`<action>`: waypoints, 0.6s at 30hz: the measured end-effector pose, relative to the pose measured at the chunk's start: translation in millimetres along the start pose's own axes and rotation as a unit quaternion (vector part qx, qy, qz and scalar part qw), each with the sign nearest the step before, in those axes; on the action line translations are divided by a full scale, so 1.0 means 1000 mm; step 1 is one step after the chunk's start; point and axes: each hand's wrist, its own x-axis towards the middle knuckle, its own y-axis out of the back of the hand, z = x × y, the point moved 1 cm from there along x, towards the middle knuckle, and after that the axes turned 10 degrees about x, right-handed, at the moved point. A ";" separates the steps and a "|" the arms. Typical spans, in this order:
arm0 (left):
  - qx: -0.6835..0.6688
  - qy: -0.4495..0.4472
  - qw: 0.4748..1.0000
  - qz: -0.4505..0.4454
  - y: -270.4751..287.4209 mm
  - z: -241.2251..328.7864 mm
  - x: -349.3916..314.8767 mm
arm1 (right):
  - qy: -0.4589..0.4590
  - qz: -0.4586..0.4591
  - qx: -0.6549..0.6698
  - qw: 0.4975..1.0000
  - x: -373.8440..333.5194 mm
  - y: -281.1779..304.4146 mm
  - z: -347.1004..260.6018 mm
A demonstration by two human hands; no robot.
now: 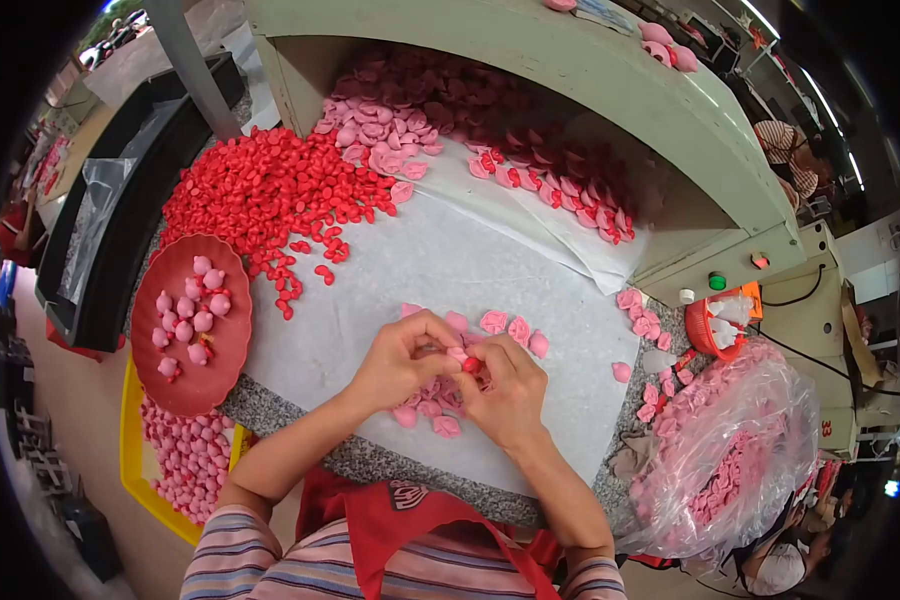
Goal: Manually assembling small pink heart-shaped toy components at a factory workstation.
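My left hand (pixel 408 358) and my right hand (pixel 507 388) meet over the white sheet (pixel 370 270), both with fingers pinched closed. Between the left fingertips shows a small pink petal-shaped piece (pixel 458 354). Touching it, at the right fingertips, is a small glossy red piece (pixel 471 365). Fingers partly hide both, so I cannot tell how they are joined. Below and beside my hands lie several loose pink rose-like pieces (pixel 446 427), and more pink pieces (pixel 519 330) sit just beyond them.
A heap of red pieces (pixel 270 190) lies far left, near a red scalloped dish (pixel 232 345) of pink buds. Below it is a yellow tray (pixel 130 440). A pale green open-fronted cabinet (pixel 570 60) shelters pink petals. At right are a plastic bag (pixel 770 430) and an orange-red basket (pixel 705 330).
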 end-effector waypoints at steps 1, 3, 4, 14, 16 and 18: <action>0.002 0.023 1.000 -0.008 0.002 -0.006 0.012 | 0.034 0.032 -0.035 0.998 0.006 -0.001 0.008; -0.061 0.033 0.998 0.010 -0.019 -0.003 0.049 | 0.054 0.060 -0.053 0.995 0.035 0.022 0.017; -0.014 0.020 0.999 0.044 -0.018 -0.003 0.084 | 0.061 0.077 -0.070 0.993 0.063 0.029 0.025; 0.364 -0.131 0.915 0.112 0.005 0.017 0.006 | 0.014 0.121 -0.381 0.917 0.222 0.068 0.124; 0.357 -0.068 0.911 0.196 0.037 0.016 -0.032 | 0.035 0.132 -0.341 0.930 0.201 0.040 0.074; 0.332 -0.023 0.913 0.235 0.055 0.018 -0.057 | 0.209 0.102 -0.177 0.956 0.172 -0.003 0.041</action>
